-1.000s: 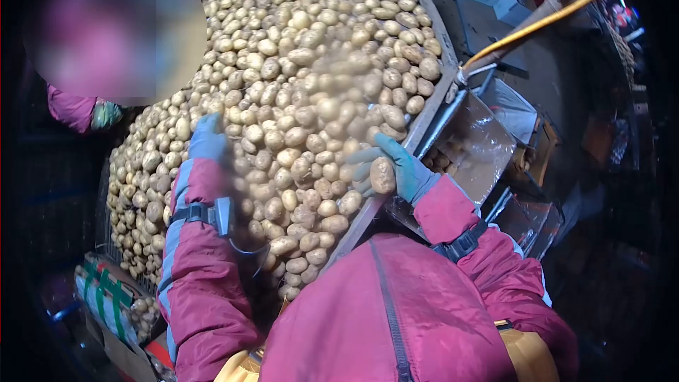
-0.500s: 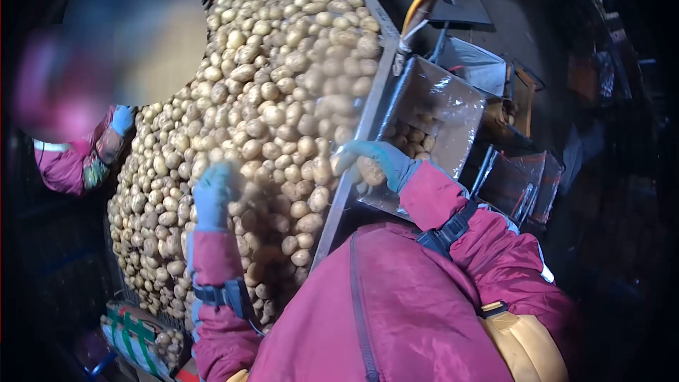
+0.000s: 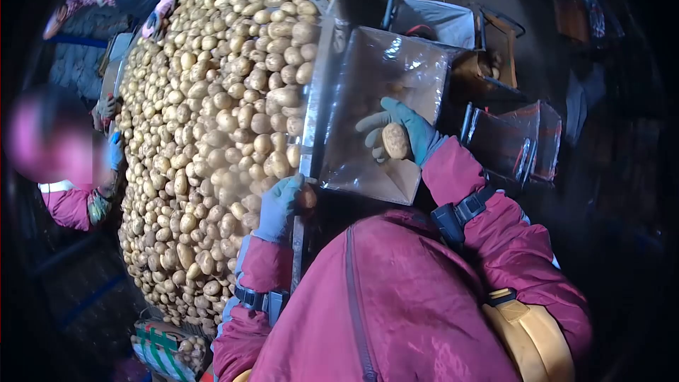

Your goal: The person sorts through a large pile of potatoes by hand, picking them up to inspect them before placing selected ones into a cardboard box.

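And there was the right hand (image 3: 419,133), right of the frame's centre, over the plastic-lined box (image 3: 419,64), fingers loosely spread around a pale potato (image 3: 396,141)! Lower and nearer mid-frame, the left hand (image 3: 280,204) curled around a darker potato (image 3: 307,198) by the metal table edge (image 3: 308,131), right beside the potato heap (image 3: 205,141). Carrying potatoes from heap to box looked like the step in hand; the next move seemed to call for slackening the right fingers gently.

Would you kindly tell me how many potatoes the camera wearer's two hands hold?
2: one potato in the right hand, over the box; another potato in the left hand, by the table rim. Fingers may hide more.
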A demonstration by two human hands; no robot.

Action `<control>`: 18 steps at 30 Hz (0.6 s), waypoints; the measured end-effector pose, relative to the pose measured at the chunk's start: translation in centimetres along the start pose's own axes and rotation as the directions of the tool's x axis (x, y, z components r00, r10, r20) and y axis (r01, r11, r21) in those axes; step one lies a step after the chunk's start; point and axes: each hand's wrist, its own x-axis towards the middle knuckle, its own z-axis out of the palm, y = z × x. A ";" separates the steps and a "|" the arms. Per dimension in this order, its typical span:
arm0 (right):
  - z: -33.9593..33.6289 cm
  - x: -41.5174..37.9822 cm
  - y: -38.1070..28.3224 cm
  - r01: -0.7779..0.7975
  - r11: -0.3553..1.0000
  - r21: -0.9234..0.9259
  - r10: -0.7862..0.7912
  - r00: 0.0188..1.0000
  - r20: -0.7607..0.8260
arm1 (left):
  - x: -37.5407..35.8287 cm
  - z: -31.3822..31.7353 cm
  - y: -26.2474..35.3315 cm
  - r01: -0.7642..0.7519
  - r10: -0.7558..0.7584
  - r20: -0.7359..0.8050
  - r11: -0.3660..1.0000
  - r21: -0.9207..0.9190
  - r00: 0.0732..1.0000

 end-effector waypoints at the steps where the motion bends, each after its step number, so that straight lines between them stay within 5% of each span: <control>1: -0.8 -0.4 -0.2 -0.002 0.999 0.044 0.000 0.999 0.050 | 0.1 0.5 0.0 -0.027 0.027 -0.006 0.999 0.023 1.000; 5: -4.0 -2.1 0.7 0.048 0.999 -0.019 -0.048 0.998 0.029 | 2.1 2.6 -1.1 -0.080 0.080 0.001 0.994 0.078 0.997; 7: -4.7 -3.9 0.7 0.059 0.998 0.034 -0.060 0.998 0.032 | 2.4 4.4 -0.2 -0.056 0.054 0.132 0.998 0.016 0.990; 10: -5.9 -6.3 2.2 0.126 0.992 0.016 -0.122 0.983 -0.140 | 2.9 7.0 0.4 -0.011 -0.005 0.128 0.993 0.118 0.992; 15: -9.8 -9.4 5.0 0.385 0.912 -0.142 -0.403 0.777 -0.483 | 5.0 10.0 -0.2 -0.009 -0.028 0.180 0.980 0.198 0.983; 18: -13.2 -13.7 4.5 0.500 0.861 -0.095 -0.486 0.754 -0.442 | 5.4 12.0 0.3 -0.018 -0.044 0.229 0.965 0.263 0.972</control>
